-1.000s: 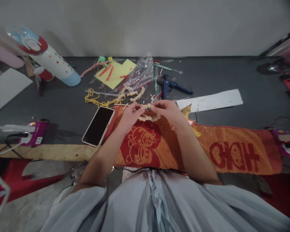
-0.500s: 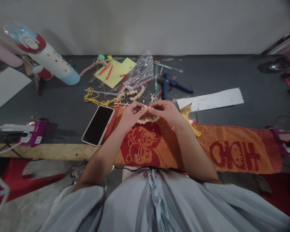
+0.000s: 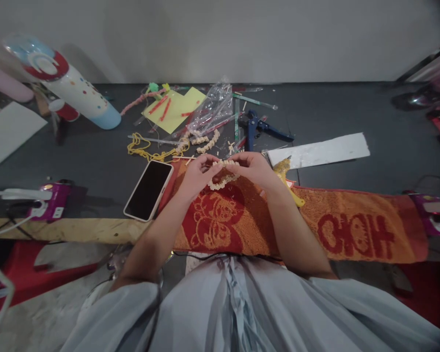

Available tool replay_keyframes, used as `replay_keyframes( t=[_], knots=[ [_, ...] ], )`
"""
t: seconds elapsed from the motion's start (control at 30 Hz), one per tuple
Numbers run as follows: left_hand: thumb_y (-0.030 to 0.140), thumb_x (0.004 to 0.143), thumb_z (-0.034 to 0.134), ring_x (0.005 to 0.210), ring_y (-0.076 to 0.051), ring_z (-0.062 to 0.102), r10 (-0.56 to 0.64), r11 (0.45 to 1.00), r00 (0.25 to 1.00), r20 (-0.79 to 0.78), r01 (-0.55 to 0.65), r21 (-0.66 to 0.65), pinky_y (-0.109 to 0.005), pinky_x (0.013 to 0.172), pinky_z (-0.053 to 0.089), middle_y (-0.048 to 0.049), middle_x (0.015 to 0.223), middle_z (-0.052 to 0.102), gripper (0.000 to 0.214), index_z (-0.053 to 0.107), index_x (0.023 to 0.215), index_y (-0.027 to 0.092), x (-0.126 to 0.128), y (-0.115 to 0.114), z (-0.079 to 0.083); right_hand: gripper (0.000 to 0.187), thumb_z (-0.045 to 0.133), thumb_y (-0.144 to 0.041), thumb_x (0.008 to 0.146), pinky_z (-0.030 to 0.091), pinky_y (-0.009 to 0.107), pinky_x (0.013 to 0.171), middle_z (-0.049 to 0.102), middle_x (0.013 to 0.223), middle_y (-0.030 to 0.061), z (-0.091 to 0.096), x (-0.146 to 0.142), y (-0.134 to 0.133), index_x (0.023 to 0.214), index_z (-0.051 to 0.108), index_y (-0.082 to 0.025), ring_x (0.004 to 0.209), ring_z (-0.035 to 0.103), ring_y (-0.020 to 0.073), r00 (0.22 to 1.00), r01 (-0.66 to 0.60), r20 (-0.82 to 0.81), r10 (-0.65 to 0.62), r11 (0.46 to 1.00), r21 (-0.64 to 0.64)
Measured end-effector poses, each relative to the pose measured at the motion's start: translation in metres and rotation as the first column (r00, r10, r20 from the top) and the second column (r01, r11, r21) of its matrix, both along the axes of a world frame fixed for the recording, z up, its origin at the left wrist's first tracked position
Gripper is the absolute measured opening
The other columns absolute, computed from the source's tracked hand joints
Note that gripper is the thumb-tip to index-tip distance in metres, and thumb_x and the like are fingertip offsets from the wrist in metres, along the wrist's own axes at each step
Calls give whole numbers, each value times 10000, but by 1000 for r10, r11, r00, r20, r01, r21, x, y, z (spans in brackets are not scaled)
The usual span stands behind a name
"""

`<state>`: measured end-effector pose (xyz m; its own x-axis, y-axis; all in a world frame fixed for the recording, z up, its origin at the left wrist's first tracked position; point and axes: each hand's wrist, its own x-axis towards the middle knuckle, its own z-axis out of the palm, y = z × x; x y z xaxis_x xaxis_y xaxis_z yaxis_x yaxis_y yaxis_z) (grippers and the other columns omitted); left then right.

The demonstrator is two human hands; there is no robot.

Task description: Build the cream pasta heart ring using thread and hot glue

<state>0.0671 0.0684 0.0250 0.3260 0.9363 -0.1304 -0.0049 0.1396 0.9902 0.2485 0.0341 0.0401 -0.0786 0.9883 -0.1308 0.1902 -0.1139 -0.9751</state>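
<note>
My left hand [image 3: 197,175] and my right hand [image 3: 253,168] meet over an orange and red towel [image 3: 315,222], fingers pinched on a short cream beaded strand [image 3: 223,181] that sags between them. More cream beaded pieces [image 3: 204,143] lie just beyond on the dark table. A yellow cord [image 3: 145,149] is tangled to the left of them. A phone [image 3: 148,189] rests face up beside my left hand.
A blue tool [image 3: 258,127], clear plastic wrap [image 3: 212,110], yellow paper [image 3: 175,108] and red sticks lie behind. A white strip [image 3: 320,150] is at the right. A dotted white cylinder [image 3: 71,88] lies far left. A purple power strip [image 3: 46,203] sits at the table's front edge.
The hanging loop of the beaded strand has drawn up shorter and shifted left between my fingers. My hands have stayed in nearly the same place.
</note>
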Motion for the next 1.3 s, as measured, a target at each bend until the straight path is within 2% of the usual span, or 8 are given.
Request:
replay_keyframes(
  t=[0.33, 0.53, 0.7, 0.9, 1.3],
  knots=[
    [322, 685, 773, 555, -75, 571, -17, 998, 1000, 16, 18, -60, -199, 517, 503, 30, 710, 598, 271, 611, 843, 173, 1, -2, 6, 299, 724, -474, 742, 428, 294, 629, 673, 740, 22, 1, 0, 0, 824, 718, -187, 673, 547, 139, 1000, -8, 8, 9, 1000, -11],
    [289, 720, 761, 572, -81, 596, 65, 990, 998, 20, -62, -124, -198, 548, 524, 30, 659, 604, 233, 594, 823, 163, 3, -1, 7, 326, 743, -475, 723, 466, 311, 700, 700, 835, 36, -4, 5, 2, 877, 728, -188, 742, 586, 153, 999, -7, -44, 7, 1000, -1],
    [246, 769, 710, 540, -89, 586, 79, 979, 996, 44, -69, -189, -210, 533, 517, 34, 617, 593, 182, 549, 802, 167, 5, -1, 9, 271, 720, -454, 751, 444, 302, 682, 668, 792, 24, -4, 7, 2, 812, 697, -192, 721, 565, 142, 999, 41, -19, -41, 999, -5],
    [284, 724, 740, 587, -79, 560, 27, 995, 999, -26, -29, -93, -193, 533, 476, 23, 710, 608, 209, 614, 841, 165, 3, -2, 3, 277, 730, -468, 732, 417, 283, 624, 630, 717, 5, -2, 5, 1, 749, 676, -197, 670, 524, 130, 1000, 9, -20, -10, 999, -43],
    [319, 687, 763, 564, -75, 541, 38, 995, 999, -33, -41, -88, -192, 526, 455, 31, 649, 592, 241, 616, 799, 164, 2, 0, 3, 267, 722, -464, 747, 433, 287, 637, 646, 749, 9, -7, 6, 3, 763, 675, -201, 687, 540, 131, 999, 16, -32, -17, 999, -28]
  ],
)
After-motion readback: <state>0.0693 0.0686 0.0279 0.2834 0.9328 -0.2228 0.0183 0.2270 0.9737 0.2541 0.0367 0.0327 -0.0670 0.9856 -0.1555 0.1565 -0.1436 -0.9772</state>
